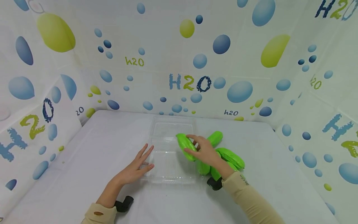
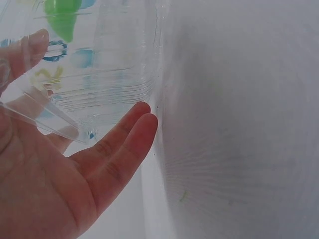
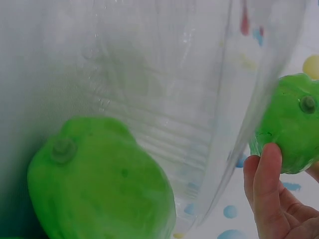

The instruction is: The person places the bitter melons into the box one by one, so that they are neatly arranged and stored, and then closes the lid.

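My right hand pinches a long, shiny, bright-green gourd-like vegetable between thumb and fingers, above the right part of an open clear plastic clamshell box. In the right wrist view, the held green vegetable shows a lobed end with a short stem stub. My left hand is at the box's left side, its fingers spread and fairly straight. The left wrist view shows that hand's fingers along the box's ribbed corner.
Several more green vegetables lie in a heap right of the box, under my right forearm. The box's lid lies folded back toward the far table edge. White cloth covers the table; printed sheets wall in its back and sides.
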A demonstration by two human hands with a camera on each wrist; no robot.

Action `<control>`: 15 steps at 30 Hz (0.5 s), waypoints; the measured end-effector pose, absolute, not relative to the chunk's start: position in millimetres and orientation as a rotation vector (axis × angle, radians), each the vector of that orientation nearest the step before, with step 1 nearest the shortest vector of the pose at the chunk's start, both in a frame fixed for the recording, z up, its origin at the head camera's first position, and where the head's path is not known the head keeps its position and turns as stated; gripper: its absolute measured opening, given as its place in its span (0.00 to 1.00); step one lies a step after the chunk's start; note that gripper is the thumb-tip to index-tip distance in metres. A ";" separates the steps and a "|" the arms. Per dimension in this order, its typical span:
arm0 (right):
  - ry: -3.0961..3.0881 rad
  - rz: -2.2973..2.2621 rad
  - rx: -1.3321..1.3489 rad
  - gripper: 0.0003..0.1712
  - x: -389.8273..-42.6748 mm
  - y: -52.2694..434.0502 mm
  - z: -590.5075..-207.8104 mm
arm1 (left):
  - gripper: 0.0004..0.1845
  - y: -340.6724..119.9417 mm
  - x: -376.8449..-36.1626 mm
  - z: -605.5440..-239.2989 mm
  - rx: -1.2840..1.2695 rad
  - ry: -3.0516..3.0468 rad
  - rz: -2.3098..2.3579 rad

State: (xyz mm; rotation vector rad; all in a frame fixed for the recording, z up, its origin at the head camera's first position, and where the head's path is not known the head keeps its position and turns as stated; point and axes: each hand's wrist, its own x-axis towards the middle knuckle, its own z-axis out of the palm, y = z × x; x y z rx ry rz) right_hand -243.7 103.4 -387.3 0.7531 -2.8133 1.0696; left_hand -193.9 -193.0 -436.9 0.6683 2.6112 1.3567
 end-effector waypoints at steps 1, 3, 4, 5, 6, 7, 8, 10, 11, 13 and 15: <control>-2.814 1.072 0.754 0.33 -243.0 102.5 -387.3 | 0.37 -193.0 -193.8 -436.6 0.670 2.613 1.355; -2.817 1.084 0.756 0.33 -241.2 100.6 -386.8 | 0.37 -193.2 -193.7 -436.5 0.668 2.618 1.349; -2.816 1.088 0.759 0.33 -240.5 99.7 -386.7 | 0.37 -193.1 -193.6 -436.4 0.665 2.618 1.349; -2.818 1.093 0.760 0.33 -239.9 98.6 -386.7 | 0.37 -193.1 -193.6 -436.5 0.664 2.618 1.348; -2.817 1.097 0.760 0.33 -239.5 97.6 -386.8 | 0.37 -193.0 -193.7 -436.8 0.661 2.619 1.348; -2.819 1.102 0.757 0.33 -239.1 96.6 -387.0 | 0.37 -192.9 -193.8 -437.0 0.658 2.619 1.348; -2.819 1.108 0.757 0.33 -238.5 95.5 -387.1 | 0.37 -192.8 -193.9 -437.1 0.653 2.620 1.347; -2.818 1.108 0.759 0.33 -238.3 93.5 -388.3 | 0.37 -192.7 -193.8 -437.0 0.648 2.617 1.350; -2.818 1.106 0.761 0.33 -238.1 92.4 -389.2 | 0.37 -192.8 -193.7 -436.7 0.649 2.618 1.350; -2.812 1.109 0.773 0.32 -237.6 90.3 -391.0 | 0.37 -192.7 -193.6 -436.6 0.647 2.615 1.351; -2.802 1.112 0.794 0.32 -236.7 88.1 -392.9 | 0.38 -192.9 -193.4 -436.4 0.649 2.613 1.354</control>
